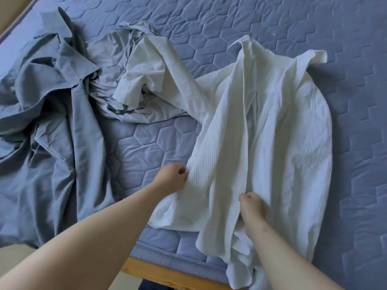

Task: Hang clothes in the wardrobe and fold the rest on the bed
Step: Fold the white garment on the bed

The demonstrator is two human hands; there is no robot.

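A white ribbed shirt [272, 132] lies spread on the blue quilted mattress [261, 24], its collar pointing away from me and its hem hanging over the near edge. My left hand [172, 178] pinches the shirt's left edge. My right hand [252, 208] grips the front placket near the middle. One white sleeve [142, 74] stretches left onto a pale grey garment [113, 55].
A blue-grey shirt [48, 114] lies crumpled along the left side of the bed, partly over the near edge. The wooden bed frame [167, 273] runs along the near side. Bare mattress shows at the far right and top.
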